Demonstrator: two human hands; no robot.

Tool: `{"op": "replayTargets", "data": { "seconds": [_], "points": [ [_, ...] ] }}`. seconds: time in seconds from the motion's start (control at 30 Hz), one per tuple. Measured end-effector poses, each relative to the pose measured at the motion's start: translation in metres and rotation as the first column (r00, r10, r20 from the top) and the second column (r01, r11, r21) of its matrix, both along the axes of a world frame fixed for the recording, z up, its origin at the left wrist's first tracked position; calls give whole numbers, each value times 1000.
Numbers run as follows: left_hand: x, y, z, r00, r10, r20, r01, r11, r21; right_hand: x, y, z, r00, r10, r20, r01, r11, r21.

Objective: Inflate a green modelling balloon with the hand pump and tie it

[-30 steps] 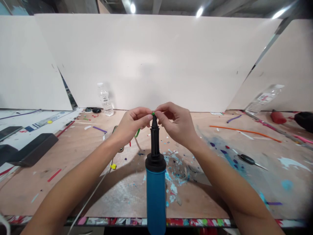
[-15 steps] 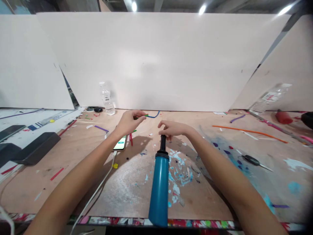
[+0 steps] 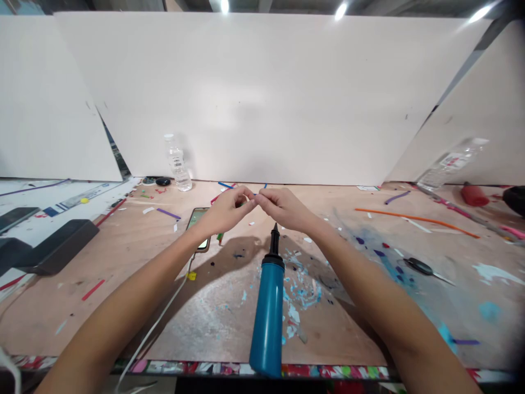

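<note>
Fingertips nearly meeting at the centre of the frame, the left hand (image 3: 229,210) seems to pinch a blue strip (image 3: 256,194), mostly hidden; whether the right hand (image 3: 287,208) grips it too, I cannot tell. The pump (image 3: 267,317) leans at lower centre, its black nozzle (image 3: 275,235) just below the right hand. Nothing visible is fitted there, so joining strip and nozzle appears undone; any finer progress is hidden.

White panels (image 3: 241,71) upright behind a paint-stained wooden tabletop (image 3: 197,328), bright ceiling lights (image 3: 340,11) overhead
</note>
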State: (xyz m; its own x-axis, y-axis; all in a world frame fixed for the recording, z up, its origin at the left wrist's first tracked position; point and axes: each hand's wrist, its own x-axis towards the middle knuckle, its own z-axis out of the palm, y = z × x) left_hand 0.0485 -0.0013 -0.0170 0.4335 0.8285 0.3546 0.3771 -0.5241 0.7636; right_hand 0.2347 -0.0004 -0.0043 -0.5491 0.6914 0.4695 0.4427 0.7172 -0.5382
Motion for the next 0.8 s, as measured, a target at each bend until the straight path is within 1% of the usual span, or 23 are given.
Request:
{"op": "replayTargets", "data": {
  "seconds": [0.03, 0.1, 0.2, 0.3, 0.37, 0.43, 0.53, 0.6, 0.7, 0.73, 0.8],
  "points": [
    [1, -2, 1, 1000, 8, -21, -7, 999, 33, 0, -1, 1, 1000, 1, -20, -1, 1000, 7],
    [2, -5, 4, 998, 0, -60, 4, 998, 62, 0, -4, 3, 999, 25, -46, -27, 999, -43],
    [3, -9, 10, 997, -36, -64, 38, 999, 19, 0, -8, 6, 997, 43, -64, -50, 993, -105],
    [2, -12, 12, 997, -66, -31, 65, 997, -29, -1, -11, 9, 996, 51, -72, -56, 996, -72],
    [1, -13, 13, 994, -110, 29, 112, 990, -83, -1, -11, 10, 991, 88, -103, -97, 991, -96],
    [1, -14, 13, 980, -162, 119, 179, 973, -146, -1, -10, 10, 974, 128, -188, -163, 970, -182],
    [0, -15, 12, 960, -201, 195, 236, 955, -178, 0, -5, 8, 928, 145, -344, -268, 901, -341],
    [0, -16, 12, 961, -201, 190, 234, 957, -169, 2, 2, 4, 892, 122, -435, -317, 856, -410],
    [-1, -20, 15, 967, -203, 156, 225, 964, -140, 11, 19, -4, 835, 31, -549, -337, 818, -466],
    [-1, -22, 16, 969, -207, 137, 224, 967, -122, 16, 26, -7, 819, -6, -573, -327, 816, -477],
    [0, -25, 18, 970, -227, 87, 234, 969, -81, 27, 39, -14, 802, -72, -594, -276, 836, -474]
  ]
}}
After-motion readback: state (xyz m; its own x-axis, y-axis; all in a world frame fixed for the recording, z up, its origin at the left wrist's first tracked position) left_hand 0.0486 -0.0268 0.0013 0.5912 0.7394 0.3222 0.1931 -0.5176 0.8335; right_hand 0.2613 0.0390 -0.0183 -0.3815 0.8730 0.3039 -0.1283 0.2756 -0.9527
